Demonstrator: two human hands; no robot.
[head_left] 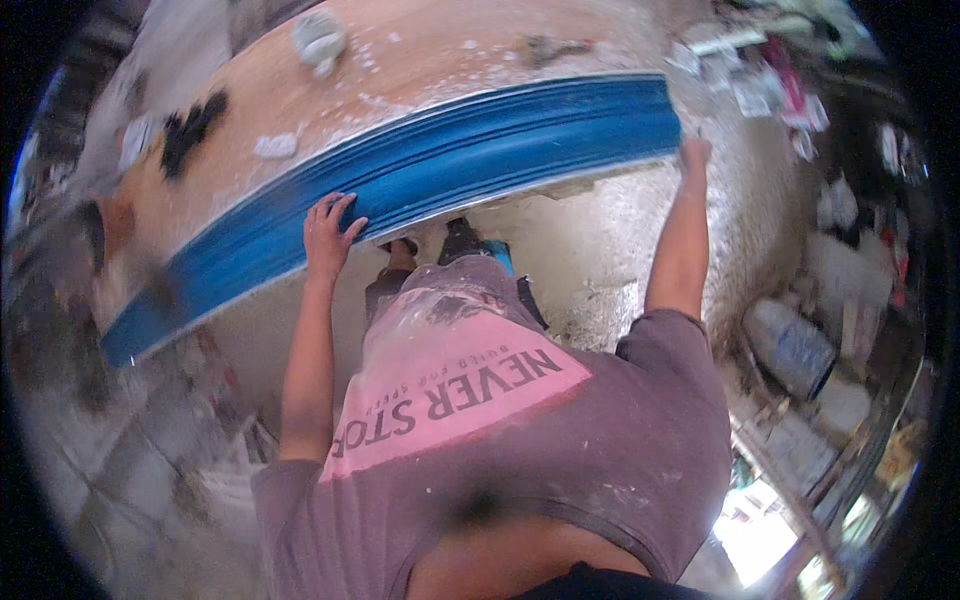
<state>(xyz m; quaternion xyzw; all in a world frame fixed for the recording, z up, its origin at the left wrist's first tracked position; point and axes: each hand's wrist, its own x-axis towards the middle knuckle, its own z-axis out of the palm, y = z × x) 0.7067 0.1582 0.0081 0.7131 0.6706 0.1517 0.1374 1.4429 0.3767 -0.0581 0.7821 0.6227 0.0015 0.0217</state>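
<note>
A long blue profiled moulding [430,155] with lengthwise ridges lies across the front of the work table, curved in this wide view. My left hand [330,232] rests on its near edge, left of the middle, with fingers spread over the blue surface. At the right end, beside the moulding's corner, is my right hand [695,152], its fingers curled closed. Whatever it may hold there is too small and blurred to make out.
Behind the moulding, the brown table top [235,165] carries white crumbs, a whitish bag [320,42], a black crumpled item [190,130], a small white piece [277,147] and a blurred handled tool [555,48]. A white sack-like container [790,345] lies among clutter at right.
</note>
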